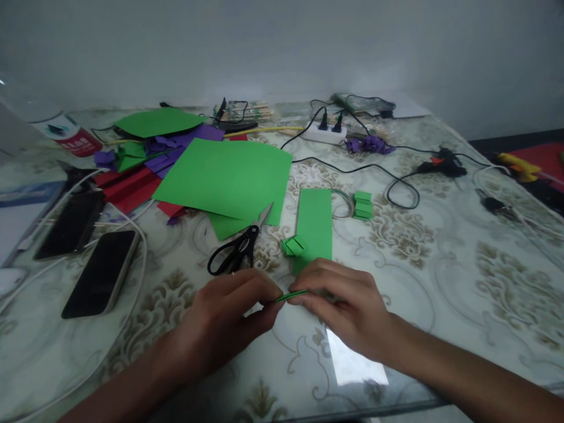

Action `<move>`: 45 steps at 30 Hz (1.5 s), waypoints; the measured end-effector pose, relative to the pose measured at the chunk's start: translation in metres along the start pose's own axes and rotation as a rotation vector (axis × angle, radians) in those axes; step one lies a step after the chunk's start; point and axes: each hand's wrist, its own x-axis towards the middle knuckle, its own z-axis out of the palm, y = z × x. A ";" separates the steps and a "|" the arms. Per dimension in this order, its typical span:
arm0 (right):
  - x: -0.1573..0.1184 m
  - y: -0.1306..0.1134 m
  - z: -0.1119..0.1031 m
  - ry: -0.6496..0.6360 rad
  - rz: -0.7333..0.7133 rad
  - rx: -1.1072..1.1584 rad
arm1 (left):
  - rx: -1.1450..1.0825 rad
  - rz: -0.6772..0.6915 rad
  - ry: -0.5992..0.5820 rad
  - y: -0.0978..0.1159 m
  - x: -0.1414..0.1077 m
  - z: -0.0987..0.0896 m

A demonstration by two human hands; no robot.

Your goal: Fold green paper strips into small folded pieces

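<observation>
While 2 phones [100, 274] lie on the patterned table [165, 302], with a white cable [143, 252] looping past them and a red-labelled bottle [73, 140] behind, I see red paper [126, 189] and purple paper [207, 133] heaped to their right, next to a big green sheet [238, 176]. Scissors [249, 235] lie with their blades over its front edge, handles near the left hand [235, 302]. That hand pinches the left end of a small green strip [291, 295], thumb against fingers. The right hand [346, 299] nips its other end just as narrowly, so the strip spans the gap between them; whether it touches the table, I can't tell. Just beyond lies a green rectangle [315, 217], a folded bit [292, 245] at its left edge and a folded stack [363, 205] to its right. Farther back, a power strip [314, 134] carries 2 black plugs [324, 123], and rightmost of these lies a glue gun [445, 163].
</observation>
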 end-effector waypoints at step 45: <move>0.000 0.005 0.009 -0.011 0.525 0.252 | -0.220 -0.233 -0.020 0.000 0.010 0.006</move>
